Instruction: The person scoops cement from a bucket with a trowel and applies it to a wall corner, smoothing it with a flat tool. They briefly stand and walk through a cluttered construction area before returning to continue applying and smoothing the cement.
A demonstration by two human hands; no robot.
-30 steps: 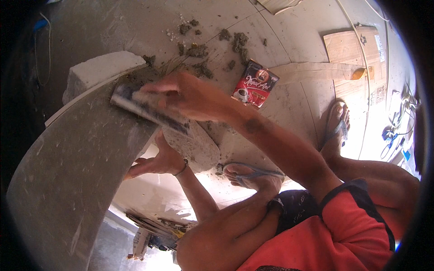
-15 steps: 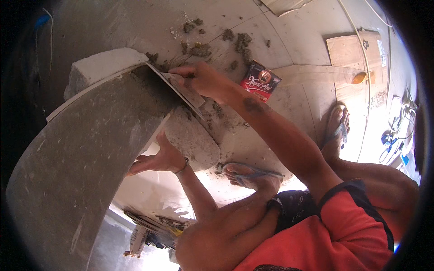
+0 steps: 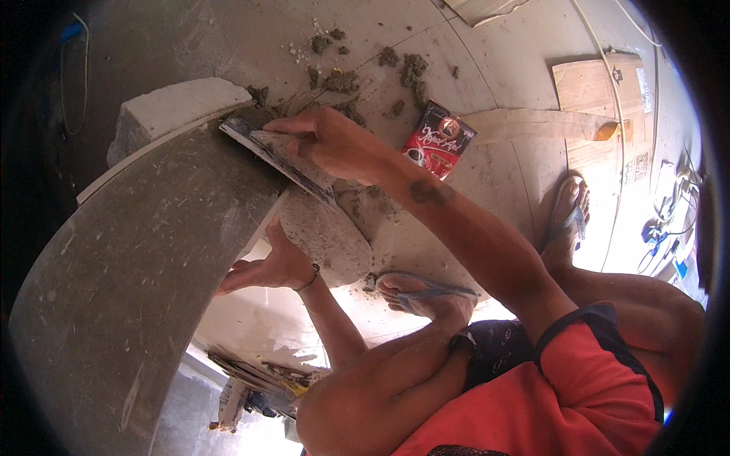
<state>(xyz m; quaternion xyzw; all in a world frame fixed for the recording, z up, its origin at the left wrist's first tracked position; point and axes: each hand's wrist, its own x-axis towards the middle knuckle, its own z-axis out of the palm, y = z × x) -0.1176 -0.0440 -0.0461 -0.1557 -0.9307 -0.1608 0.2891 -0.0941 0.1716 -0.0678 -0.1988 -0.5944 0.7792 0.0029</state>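
Observation:
A long grey, mortar-coloured slab [image 3: 144, 251] with a curved outline fills the left side, its far end resting near blocks. My right hand [image 3: 323, 146] is closed round a flat plastering trowel [image 3: 268, 152], whose handle is mostly hidden by my fingers. The trowel's long blade edge lies against the slab's far end. My left hand [image 3: 270, 264] is below the slab's right edge, fingers and thumb spread apart. It appears to touch the slab's edge from beneath, and some fingertips are hidden behind it.
A pale block [image 3: 179, 110] stands behind the slab, and another rough block [image 3: 323, 235] sits beneath its right end. Mortar clumps [image 3: 342, 81] lie on the tiled floor. A red and black packet [image 3: 437, 140], flattened cardboard [image 3: 597, 99] and a cable [image 3: 608, 64] are to the right.
My right hand has moved slightly left with the trowel, and the blade now overlaps more of the slab's far end. My left hand stays in nearly the same place.

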